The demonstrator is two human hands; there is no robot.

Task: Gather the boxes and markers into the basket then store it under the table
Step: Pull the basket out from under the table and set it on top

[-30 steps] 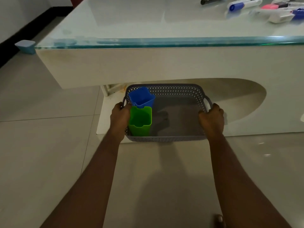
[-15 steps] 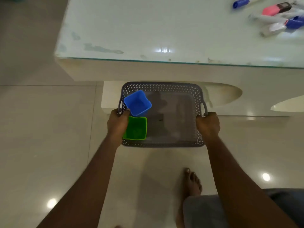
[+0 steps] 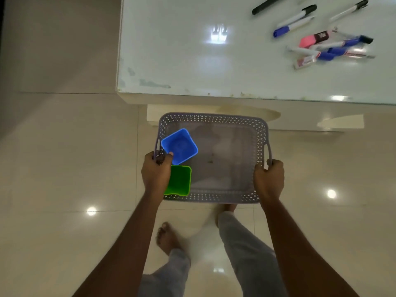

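Note:
A grey perforated basket (image 3: 260,133) is held off the floor in front of the table edge. My left hand (image 3: 156,173) grips its left handle and my right hand (image 3: 269,179) grips its right handle. Inside, at the left, a blue box (image 3: 181,145) sits tilted and a green box (image 3: 180,181) stands nearer me, partly behind my left hand. Several markers (image 3: 295,20) and a pink one (image 3: 314,38) lie scattered on the table's far right.
The white glass-topped table (image 3: 192,61) fills the upper view, its near edge just beyond the basket, with an arched white base (image 3: 300,121) beneath. Glossy beige floor tiles (image 3: 64,168) spread left and right. My bare feet and grey trousers are below the basket.
The basket has come out from under the table and risen, held by both hands. My view has tipped from level to looking straight down, showing the tabletop markers and my legs.

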